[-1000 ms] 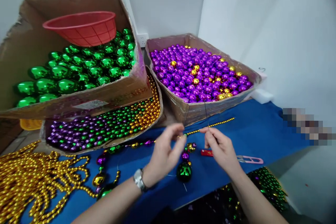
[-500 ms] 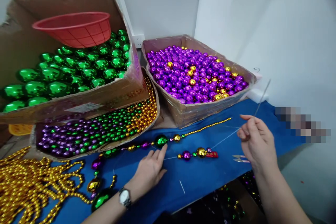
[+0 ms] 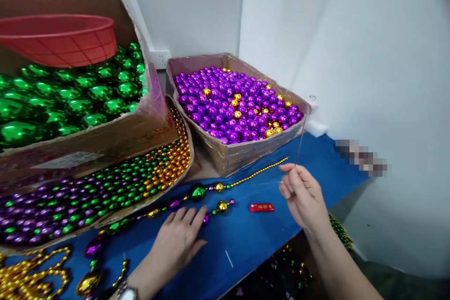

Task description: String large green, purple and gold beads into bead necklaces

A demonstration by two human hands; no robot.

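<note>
My right hand [image 3: 304, 197] pinches a long thin needle [image 3: 301, 138] that points upward. Pale thread [image 3: 260, 184] runs left from this hand over the blue cloth. My left hand [image 3: 181, 234] lies low on the cloth with its fingers stretched out and thumb apart. Its fingertips touch or cover part of a short bead strand, where a gold bead [image 3: 222, 206] and a small purple bead [image 3: 232, 201] show. Just behind the hand runs a longer strand with a big green bead [image 3: 197, 192] and a tail of small gold beads [image 3: 260, 172].
Boxes hold purple beads [image 3: 211, 103] and large green beads [image 3: 80, 98]; a red basket [image 3: 70, 42] sits on the green ones. Small mixed beads [image 3: 116, 187] lie below. Gold bead chains [image 3: 31, 272] heap at lower left. A small red packet [image 3: 261, 207] lies on the blue cloth [image 3: 211, 262].
The view has swung right. The short strand's beads and my left hand have slid left, away from the red packet. The snips near my right hand are out of sight now.
</note>
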